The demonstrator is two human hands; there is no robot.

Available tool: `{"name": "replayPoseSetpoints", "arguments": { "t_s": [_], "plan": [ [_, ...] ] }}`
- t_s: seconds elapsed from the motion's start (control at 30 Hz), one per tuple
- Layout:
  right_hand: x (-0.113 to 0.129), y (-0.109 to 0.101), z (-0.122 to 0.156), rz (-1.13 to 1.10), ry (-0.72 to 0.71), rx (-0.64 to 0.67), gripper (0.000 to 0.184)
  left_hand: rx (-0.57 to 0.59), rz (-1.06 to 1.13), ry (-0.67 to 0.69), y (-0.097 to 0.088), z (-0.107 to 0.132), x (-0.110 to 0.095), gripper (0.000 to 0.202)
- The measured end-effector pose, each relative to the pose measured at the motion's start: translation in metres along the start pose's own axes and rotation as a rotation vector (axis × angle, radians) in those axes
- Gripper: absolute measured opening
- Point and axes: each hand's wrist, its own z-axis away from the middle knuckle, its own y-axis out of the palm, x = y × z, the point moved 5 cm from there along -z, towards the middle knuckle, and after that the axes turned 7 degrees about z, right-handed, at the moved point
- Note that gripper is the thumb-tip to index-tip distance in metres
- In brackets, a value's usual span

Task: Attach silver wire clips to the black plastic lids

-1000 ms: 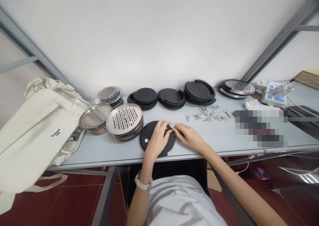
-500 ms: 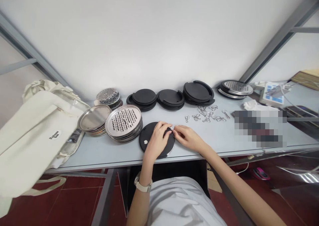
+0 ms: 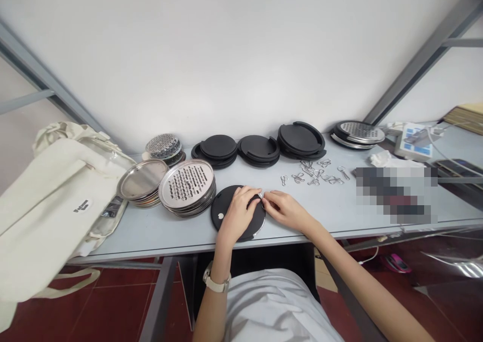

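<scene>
Working metal piece (image 3: 260,195) at rim of black disc (image 3: 247,225), seemingly unfinished.
Pinching it narrowly with left hand (image 3: 240,208), resting on disc near front edge of tabletop (image 3: 143,231), and right hand (image 3: 283,208); leaving loose clips (image 3: 309,170) unused.

The disc (image 3: 224,201), round and black, has a pale dot toward its left and a shiny metal edge at lower right; it lies flat near the table's (image 3: 128,234) front edge. The clip (image 3: 260,195), small, silvery, mostly hidden, is at its right rim.
</scene>
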Motion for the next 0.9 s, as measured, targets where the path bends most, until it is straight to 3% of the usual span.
{"name": "replayPoseSetpoints", "arguments": {
  "t_s": [0.9],
  "plan": [
    [0.0067,-0.0028,0.0000,-0.036,-0.021,0.027,0.018,-0.006,0.029,0.007,-0.0004,-0.0017,0.0010,0.029]
  ]
}}
